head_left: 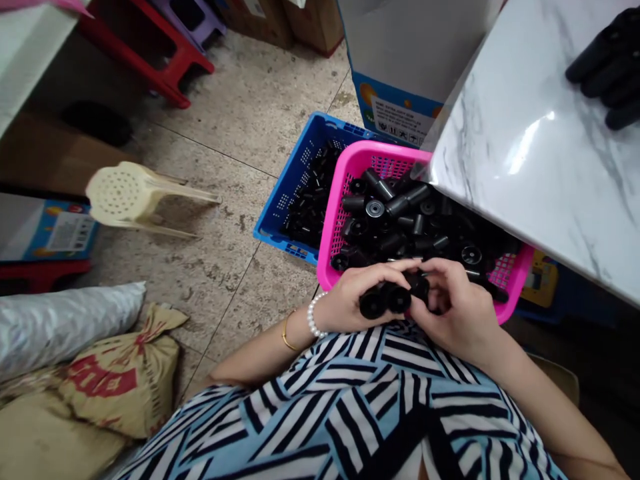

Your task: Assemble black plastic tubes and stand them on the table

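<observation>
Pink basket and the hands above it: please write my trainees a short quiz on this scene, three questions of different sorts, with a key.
1. Multiple choice: what colour is the crate next to the pink basket?
A) green
B) blue
C) yellow
2. True or false: the white bead bracelet is on the left wrist.
3. Fill in the blank: the left hand and right hand hold parts coloured ____.

Key: 1. B; 2. true; 3. black

Basket (327,220) beside crate (285,200), parts (395,207) inside
</observation>
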`<state>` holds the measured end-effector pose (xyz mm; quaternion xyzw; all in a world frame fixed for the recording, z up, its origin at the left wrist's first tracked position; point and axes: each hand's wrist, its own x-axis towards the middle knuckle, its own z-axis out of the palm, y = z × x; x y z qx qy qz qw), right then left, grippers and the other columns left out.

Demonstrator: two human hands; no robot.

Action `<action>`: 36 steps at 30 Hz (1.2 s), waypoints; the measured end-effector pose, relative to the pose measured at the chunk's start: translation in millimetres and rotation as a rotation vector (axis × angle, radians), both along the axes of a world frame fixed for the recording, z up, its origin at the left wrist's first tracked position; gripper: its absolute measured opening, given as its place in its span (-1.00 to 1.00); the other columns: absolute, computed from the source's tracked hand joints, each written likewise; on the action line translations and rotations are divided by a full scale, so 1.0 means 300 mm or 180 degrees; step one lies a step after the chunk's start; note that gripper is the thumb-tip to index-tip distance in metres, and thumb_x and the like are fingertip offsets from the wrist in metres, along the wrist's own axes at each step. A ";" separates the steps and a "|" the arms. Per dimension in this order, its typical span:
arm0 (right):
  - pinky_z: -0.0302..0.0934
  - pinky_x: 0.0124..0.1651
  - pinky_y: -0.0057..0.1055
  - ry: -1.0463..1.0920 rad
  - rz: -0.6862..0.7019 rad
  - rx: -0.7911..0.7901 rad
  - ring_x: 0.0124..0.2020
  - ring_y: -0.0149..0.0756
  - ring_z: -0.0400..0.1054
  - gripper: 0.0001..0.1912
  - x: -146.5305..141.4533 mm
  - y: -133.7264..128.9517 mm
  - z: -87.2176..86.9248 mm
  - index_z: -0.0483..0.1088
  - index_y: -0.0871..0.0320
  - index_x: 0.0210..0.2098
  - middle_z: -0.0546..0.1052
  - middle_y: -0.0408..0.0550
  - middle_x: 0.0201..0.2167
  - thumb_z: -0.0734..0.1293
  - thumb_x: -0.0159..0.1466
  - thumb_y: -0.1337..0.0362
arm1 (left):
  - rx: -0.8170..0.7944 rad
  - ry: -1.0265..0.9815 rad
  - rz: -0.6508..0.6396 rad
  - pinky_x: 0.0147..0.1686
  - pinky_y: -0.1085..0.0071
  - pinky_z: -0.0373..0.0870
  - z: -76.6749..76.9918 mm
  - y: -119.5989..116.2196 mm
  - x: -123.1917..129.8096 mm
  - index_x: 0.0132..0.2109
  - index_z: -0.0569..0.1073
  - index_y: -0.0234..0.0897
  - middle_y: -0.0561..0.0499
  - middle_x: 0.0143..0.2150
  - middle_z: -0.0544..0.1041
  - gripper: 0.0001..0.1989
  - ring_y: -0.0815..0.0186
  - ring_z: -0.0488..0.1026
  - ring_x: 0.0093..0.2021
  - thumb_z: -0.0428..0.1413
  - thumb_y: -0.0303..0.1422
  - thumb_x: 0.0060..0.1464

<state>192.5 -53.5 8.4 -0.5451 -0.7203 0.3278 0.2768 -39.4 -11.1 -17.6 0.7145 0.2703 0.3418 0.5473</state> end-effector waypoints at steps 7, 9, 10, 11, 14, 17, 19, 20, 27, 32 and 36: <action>0.46 -0.31 -0.47 0.0948 0.0347 -0.0600 -0.31 -0.39 0.53 -0.60 0.060 0.077 0.026 0.34 0.00 0.18 0.60 -0.08 -0.16 0.37 0.37 0.32 | -0.0657 -0.0751 0.0600 0.03 0.29 0.65 -0.031 -0.025 0.016 0.02 0.41 -0.27 -0.20 0.06 0.66 -0.68 0.22 0.67 0.02 0.30 -0.50 0.17; 0.47 -0.28 -0.46 0.0571 0.0561 -0.0211 -0.30 -0.38 0.52 -0.64 0.044 0.093 0.012 0.43 0.01 0.14 0.59 -0.07 -0.15 0.36 0.36 0.35 | -0.0718 -0.0682 0.0722 0.06 0.29 0.63 -0.053 -0.034 0.012 0.02 0.44 -0.28 -0.20 0.06 0.65 -0.68 0.22 0.65 0.04 0.32 -0.49 0.16; 0.48 -0.26 -0.44 0.0456 0.0680 -0.0010 -0.27 -0.37 0.52 -0.61 0.027 0.091 0.001 0.43 0.01 0.16 0.58 -0.06 -0.13 0.36 0.36 0.36 | -0.0752 -0.0657 0.0753 0.08 0.27 0.61 -0.064 -0.039 0.008 0.02 0.45 -0.28 -0.20 0.07 0.64 -0.67 0.21 0.64 0.06 0.33 -0.48 0.15; 0.50 -0.22 -0.41 0.0383 0.0761 0.0200 -0.23 -0.35 0.52 -0.58 0.005 0.084 -0.013 0.42 0.01 0.19 0.57 -0.03 -0.10 0.37 0.36 0.36 | -0.0791 -0.0676 0.0756 0.11 0.26 0.60 -0.073 -0.043 0.004 0.03 0.45 -0.27 -0.21 0.08 0.64 -0.66 0.20 0.63 0.08 0.33 -0.48 0.14; 0.53 -0.06 -0.36 0.0296 0.0691 0.0772 -0.08 -0.29 0.55 -0.50 -0.053 0.044 -0.048 0.34 -0.01 0.29 0.55 0.01 -0.01 0.36 0.38 0.37 | -0.0843 -0.0856 0.0648 0.14 0.20 0.58 -0.086 -0.050 -0.011 0.04 0.44 -0.26 -0.22 0.09 0.62 -0.64 0.16 0.61 0.13 0.35 -0.46 0.13; 0.53 0.02 -0.33 0.0295 0.0770 0.0611 -0.04 -0.29 0.56 -0.34 -0.044 0.018 -0.048 0.15 -0.05 0.44 0.57 0.00 0.07 0.35 0.41 0.35 | -0.0716 -0.0901 0.0666 0.11 0.21 0.60 -0.080 -0.053 -0.019 0.01 0.44 -0.26 -0.20 0.06 0.63 -0.65 0.16 0.62 0.09 0.36 -0.43 0.13; 0.53 -0.02 -0.33 0.0167 0.0759 0.0632 -0.08 -0.28 0.56 -0.29 0.011 0.024 -0.035 0.13 -0.06 0.45 0.59 -0.02 0.07 0.39 0.39 0.33 | -0.0725 -0.0936 0.0766 0.05 0.19 0.64 -0.079 -0.052 -0.021 0.00 0.42 -0.24 -0.16 0.04 0.64 -0.65 0.16 0.64 0.05 0.36 -0.43 0.13; 0.52 -0.04 -0.31 -0.0047 0.0648 0.0795 -0.10 -0.26 0.56 -0.32 0.048 0.034 -0.031 0.20 -0.06 0.42 0.61 -0.03 0.05 0.41 0.37 0.33 | -0.0800 -0.0974 0.0819 -0.01 0.18 0.67 -0.082 -0.050 -0.022 0.00 0.39 -0.22 -0.15 0.04 0.64 -0.64 0.15 0.65 0.02 0.35 -0.43 0.14; 0.35 0.04 -0.05 -0.2485 0.0469 0.1309 0.14 0.06 0.34 -0.57 0.171 0.167 -0.113 0.42 0.04 0.25 0.51 0.09 0.20 0.28 0.42 0.35 | -0.0907 -0.0930 0.1374 -0.20 0.27 0.73 -0.124 0.011 -0.033 0.03 0.29 -0.16 -0.11 0.04 0.61 -0.56 0.19 0.67 -0.07 0.36 -0.32 0.15; 0.32 0.00 0.04 -0.2794 0.0540 0.1093 0.06 0.13 0.32 -0.65 0.088 0.231 -0.135 0.49 0.12 0.12 0.51 0.22 0.03 0.21 0.43 0.37 | -0.0844 -0.0866 0.1064 -0.03 0.25 0.68 -0.082 0.023 -0.007 0.02 0.37 -0.23 -0.17 0.07 0.64 -0.63 0.20 0.68 -0.02 0.35 -0.41 0.16; 0.25 0.27 0.15 -0.1958 0.0550 0.1084 0.34 0.19 0.21 -0.72 0.093 0.205 -0.072 0.48 0.16 0.04 0.49 0.20 0.15 0.23 0.40 0.41 | -0.0947 -0.0805 0.1001 0.09 0.21 0.63 -0.082 0.007 0.005 0.02 0.42 -0.27 -0.17 0.01 0.67 -0.64 0.17 0.65 0.06 0.36 -0.40 0.14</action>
